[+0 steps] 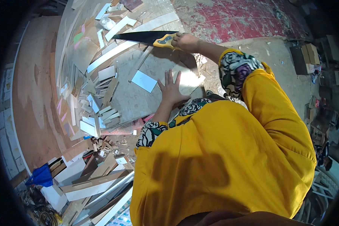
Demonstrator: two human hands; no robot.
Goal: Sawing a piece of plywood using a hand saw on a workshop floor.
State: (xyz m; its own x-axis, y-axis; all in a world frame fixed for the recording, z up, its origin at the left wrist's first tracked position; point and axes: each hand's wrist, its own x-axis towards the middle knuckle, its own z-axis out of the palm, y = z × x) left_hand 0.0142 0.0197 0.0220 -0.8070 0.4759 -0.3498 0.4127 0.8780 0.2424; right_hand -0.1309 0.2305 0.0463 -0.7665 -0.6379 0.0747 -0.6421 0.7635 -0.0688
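Observation:
My right hand (pixel 187 42) is closed round the yellow and grey handle of a hand saw (pixel 146 37). Its dark blade points left, toothed edge up, over a long pale strip of board (pixel 113 55) and the far part of the worktable (pixel 125 96). Fingers spread, my left hand (pixel 171 89) rests at the near right part of the tabletop and holds nothing. Just left of its fingertips lies a small white rectangular panel (pixel 144 81). Whether the blade touches the strip beneath it, I cannot tell.
Wood offcuts (pixel 105 88) crowd the table's left side, near a crumpled clear plastic bag (pixel 107 23). A large brown wooden sheet (pixel 35 90) stands further left. Scrap boards (pixel 94 184) and a blue bag (pixel 41 175) lie at the lower left. Cardboard boxes (pixel 310 54) sit at the far right.

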